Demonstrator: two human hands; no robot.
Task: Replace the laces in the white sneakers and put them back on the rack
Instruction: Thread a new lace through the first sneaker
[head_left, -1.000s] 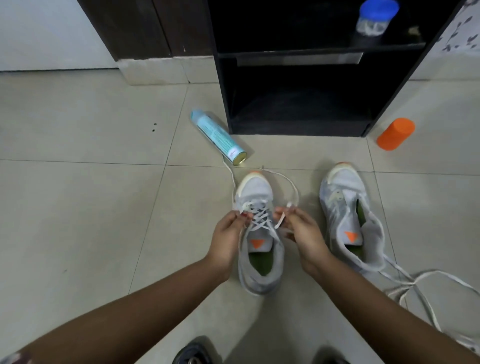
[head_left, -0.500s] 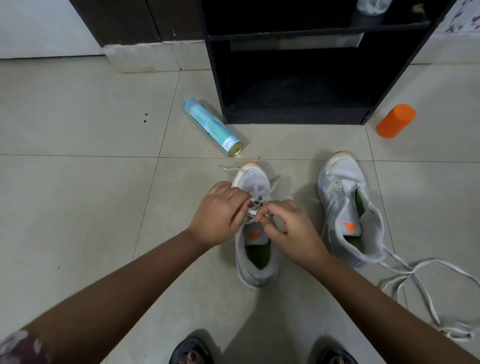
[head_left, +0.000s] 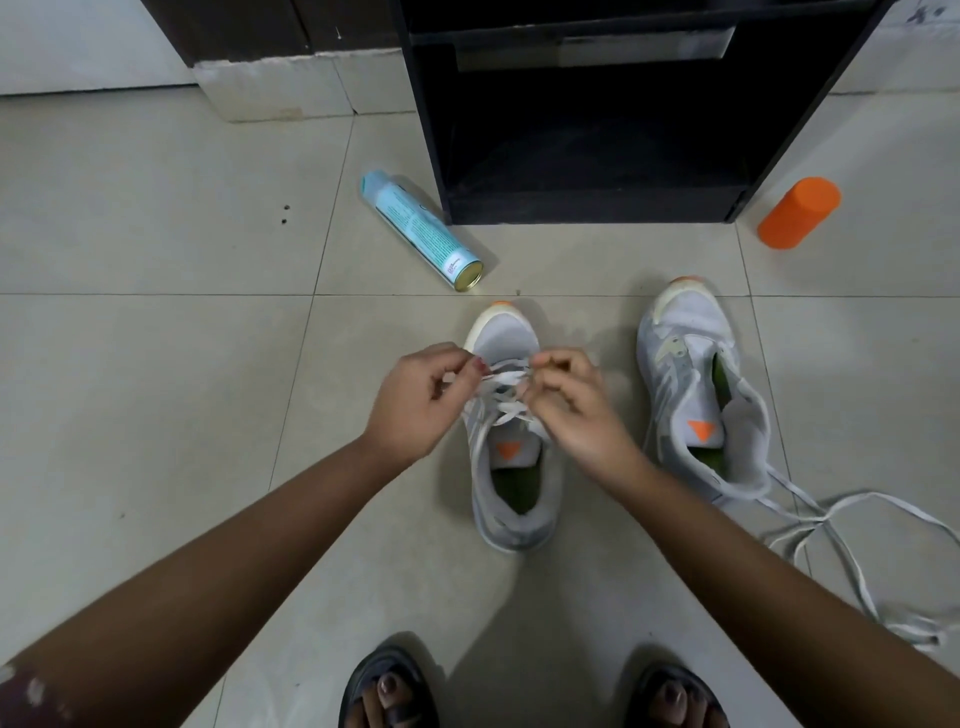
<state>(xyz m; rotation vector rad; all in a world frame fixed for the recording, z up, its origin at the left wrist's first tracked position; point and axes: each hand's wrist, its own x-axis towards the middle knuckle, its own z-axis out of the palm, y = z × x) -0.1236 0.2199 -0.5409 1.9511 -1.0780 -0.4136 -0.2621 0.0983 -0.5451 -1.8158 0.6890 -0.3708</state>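
Left hand (head_left: 415, 400) now aside; white lace (head_left: 501, 400) crisscrossed

Two white sneakers (head_left: 514, 499), one threaded lace (head_left: 506, 387), one spray can (head_left: 421, 231) at eleven o'clock, one orange container (head_left: 797, 213) at one o'clock, one black rack (head_left: 434, 130), two hands (head_left: 415, 400).

White lace (head_left: 505, 375) in the grip; beneath, grey-white sneaker (head_left: 506, 332), orange tongue triangle (head_left: 507, 450), green insole (head_left: 517, 488); beyond, pale-blue printed can (head_left: 421, 231), orange cylinder (head_left: 799, 213), black rack (head_left: 592, 213).
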